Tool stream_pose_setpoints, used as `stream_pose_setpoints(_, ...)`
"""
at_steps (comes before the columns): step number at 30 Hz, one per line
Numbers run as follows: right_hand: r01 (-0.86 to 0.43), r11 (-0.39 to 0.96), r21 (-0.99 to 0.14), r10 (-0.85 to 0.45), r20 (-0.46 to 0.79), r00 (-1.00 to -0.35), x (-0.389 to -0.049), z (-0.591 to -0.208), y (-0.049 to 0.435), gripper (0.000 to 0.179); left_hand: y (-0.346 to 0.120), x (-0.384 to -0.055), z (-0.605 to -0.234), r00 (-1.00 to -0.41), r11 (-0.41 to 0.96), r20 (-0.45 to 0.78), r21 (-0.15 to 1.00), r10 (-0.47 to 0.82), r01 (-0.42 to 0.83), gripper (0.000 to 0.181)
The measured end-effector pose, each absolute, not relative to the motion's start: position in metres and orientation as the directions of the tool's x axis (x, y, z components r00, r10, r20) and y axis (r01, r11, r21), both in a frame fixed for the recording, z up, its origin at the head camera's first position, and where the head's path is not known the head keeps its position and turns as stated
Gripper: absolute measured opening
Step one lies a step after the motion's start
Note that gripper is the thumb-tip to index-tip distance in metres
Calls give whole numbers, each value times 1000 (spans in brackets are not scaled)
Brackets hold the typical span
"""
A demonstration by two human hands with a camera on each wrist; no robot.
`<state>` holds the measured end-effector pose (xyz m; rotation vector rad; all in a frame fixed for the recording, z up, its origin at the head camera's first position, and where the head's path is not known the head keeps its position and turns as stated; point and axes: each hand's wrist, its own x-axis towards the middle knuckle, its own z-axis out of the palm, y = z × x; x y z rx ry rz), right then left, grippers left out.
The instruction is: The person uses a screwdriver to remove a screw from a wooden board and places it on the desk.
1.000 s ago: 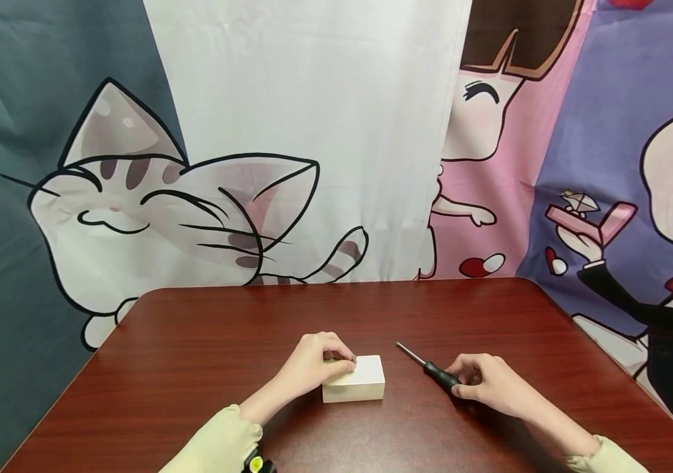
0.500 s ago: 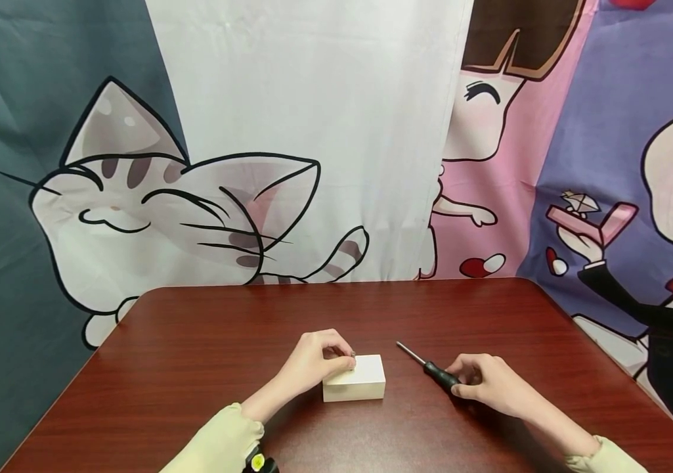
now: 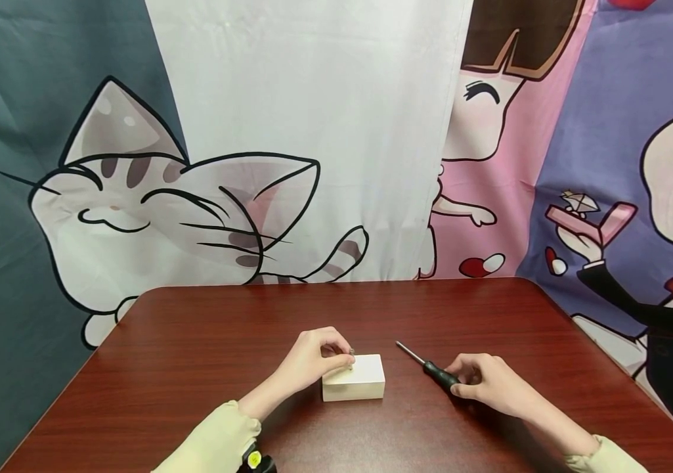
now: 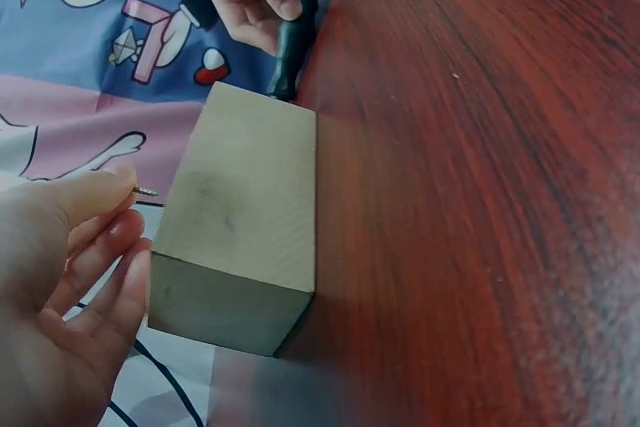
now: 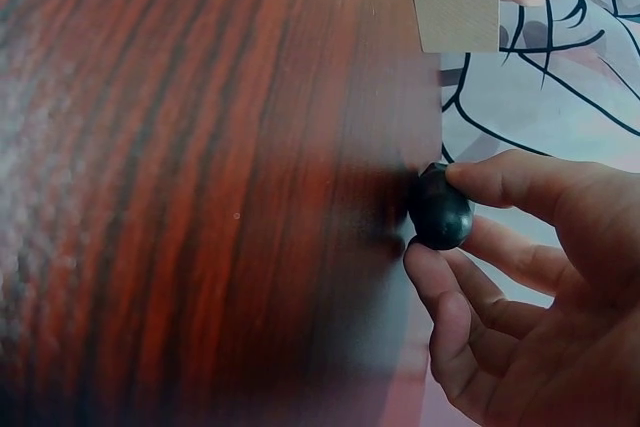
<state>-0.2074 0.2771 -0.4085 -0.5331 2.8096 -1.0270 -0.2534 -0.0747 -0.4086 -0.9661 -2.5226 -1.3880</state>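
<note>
A small threaded screw (image 4: 147, 192) is pinched between thumb and fingers of my left hand (image 3: 308, 360). Its tip points down, close over the top of a pale rectangular wooden block (image 3: 366, 389). In the left wrist view, the other fingers of that hand are at the block's near corner. Over on the right, my right hand (image 3: 492, 382) grips the dark handle of a screwdriver (image 3: 440, 376), whose metal shaft points away and to the left. The right wrist view shows the rounded handle end between thumb and fingers; the shaft is hidden there.
Block and screwdriver are on a reddish-brown wooden table (image 3: 224, 341), with a gap of bare tabletop between them. Behind the far edge hangs a cloth (image 3: 312, 98) printed with a cartoon cat and figures. A dark strap (image 3: 253, 460) circles the left wrist.
My left hand has risen slightly with the screw over the block. The right hand and screwdriver have stayed in place.
</note>
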Motion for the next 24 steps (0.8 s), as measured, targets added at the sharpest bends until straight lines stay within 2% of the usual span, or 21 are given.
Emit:
stream_pose_setpoints(13,-260,711,-653,-350,-8,-937,-204,-409,278,21,-96,-248,-401,-846,439,296,751,444,494,7)
stream_pose_setpoints(20,-243,713,-657,-340,-22,-940,-203,-410,278,22,-113,-246,-404,-863,376,260,818,433,435,6)
stream_pose_setpoints(24,-237,706,-668,-344,-30,-939,-202,-410,278,22,-125,-243,-406,-874,389,255,819,414,423,7)
